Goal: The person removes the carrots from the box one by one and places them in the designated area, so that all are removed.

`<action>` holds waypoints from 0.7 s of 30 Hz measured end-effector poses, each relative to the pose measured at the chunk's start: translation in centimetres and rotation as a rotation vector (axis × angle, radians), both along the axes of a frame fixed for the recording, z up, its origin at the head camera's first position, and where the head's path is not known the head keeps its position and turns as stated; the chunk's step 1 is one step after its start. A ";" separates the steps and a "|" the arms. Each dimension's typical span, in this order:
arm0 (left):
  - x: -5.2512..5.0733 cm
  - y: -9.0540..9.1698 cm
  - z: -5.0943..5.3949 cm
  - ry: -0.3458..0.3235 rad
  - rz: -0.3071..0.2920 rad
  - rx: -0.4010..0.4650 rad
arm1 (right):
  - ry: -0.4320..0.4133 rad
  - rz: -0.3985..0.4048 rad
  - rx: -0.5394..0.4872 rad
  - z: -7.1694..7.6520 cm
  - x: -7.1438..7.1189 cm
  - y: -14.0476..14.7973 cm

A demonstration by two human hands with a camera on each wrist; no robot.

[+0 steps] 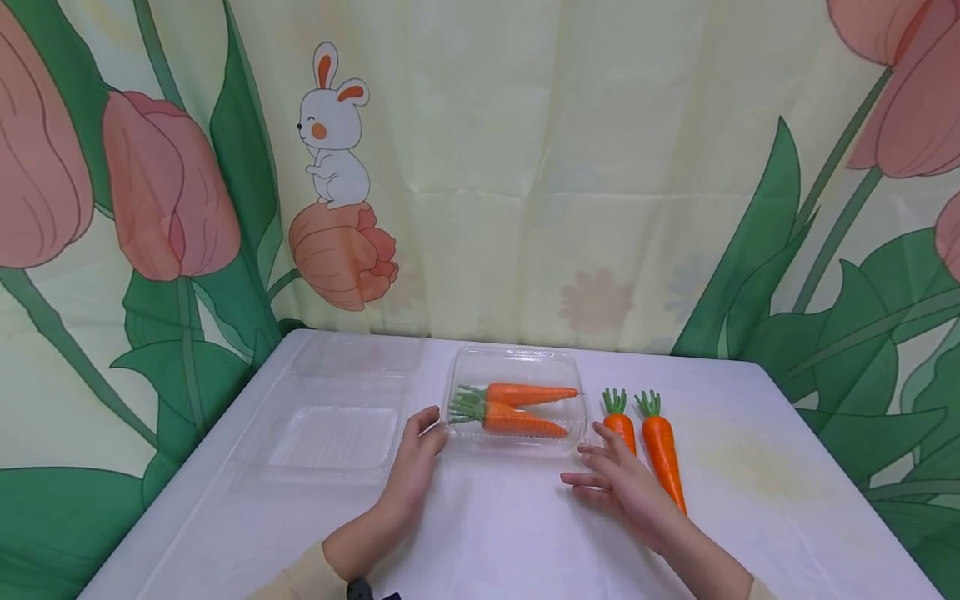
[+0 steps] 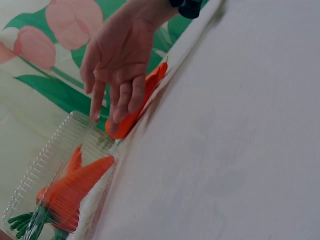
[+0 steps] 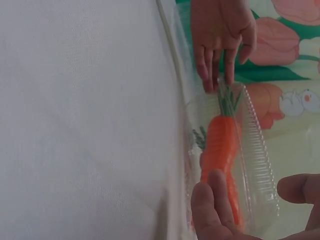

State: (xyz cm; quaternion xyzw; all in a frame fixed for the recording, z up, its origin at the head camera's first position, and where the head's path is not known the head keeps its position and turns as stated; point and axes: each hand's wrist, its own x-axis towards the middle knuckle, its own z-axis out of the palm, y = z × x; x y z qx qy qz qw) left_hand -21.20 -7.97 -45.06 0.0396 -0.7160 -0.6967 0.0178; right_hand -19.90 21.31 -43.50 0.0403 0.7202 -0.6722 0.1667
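Note:
Two orange carrots with green tops, one of them the nearer carrot [image 1: 517, 422], lie inside a clear plastic box [image 1: 528, 357], seen through its ribbed walls. My left hand [image 1: 414, 467] is at the box's left side, its fingertips at the wall; in the right wrist view that hand [image 3: 220, 40] has its fingers extended downward. By the front right corner is my right hand [image 1: 618, 483], fingers loosely spread and holding nothing. Two more carrots lie right of the box: one carrot [image 1: 618, 425] is partly hidden behind the right hand, the other carrot [image 1: 662, 454] farther right.
Left of the box, a second clear plastic container [image 1: 337, 425] stands open, its lid [image 1: 360, 354] folded back. A white cloth [image 1: 495, 533] covers the table. Behind it hangs a curtain [image 1: 480, 192] printed with tulips and a rabbit.

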 end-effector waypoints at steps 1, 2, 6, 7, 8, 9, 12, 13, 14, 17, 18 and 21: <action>-0.2 0.0 0.0 0.003 0.002 -0.006 | 0.003 -0.005 0.009 0.0 -0.1 0.1; -0.5 0.0 0.0 -0.001 0.004 -0.013 | 0.006 -0.012 0.015 0.1 -0.3 0.2; -1.4 0.0 -0.3 -0.043 0.002 -0.010 | 0.011 -0.035 0.020 0.3 -1.0 0.4; -1.6 0.0 -0.4 -0.049 0.001 -0.004 | 0.017 -0.035 0.020 0.3 -1.2 0.4; -1.8 0.0 -0.4 -0.055 0.001 0.006 | 0.022 -0.036 0.023 0.3 -1.4 0.4; -1.9 0.0 -0.5 -0.059 0.001 0.011 | 0.027 -0.036 0.025 0.2 -1.6 0.4; -2.2 0.0 -0.7 -0.051 0.003 0.026 | 0.047 -0.042 0.027 0.2 -2.1 0.2; -2.3 0.0 -0.7 -0.048 0.001 0.036 | 0.052 -0.042 0.032 0.2 -2.2 0.2; -2.4 0.0 -0.7 -0.048 0.000 0.038 | 0.055 -0.047 0.034 0.2 -2.3 0.2; -2.6 0.0 -0.7 -0.051 -0.004 0.043 | 0.045 -0.064 0.045 0.1 -2.5 0.1; -2.6 0.0 -0.7 -0.053 -0.008 0.051 | 0.038 -0.071 0.049 0.0 -2.6 0.0; -2.7 -0.1 -0.8 -0.044 -0.018 0.069 | 0.024 -0.087 0.054 0.0 -2.6 -0.1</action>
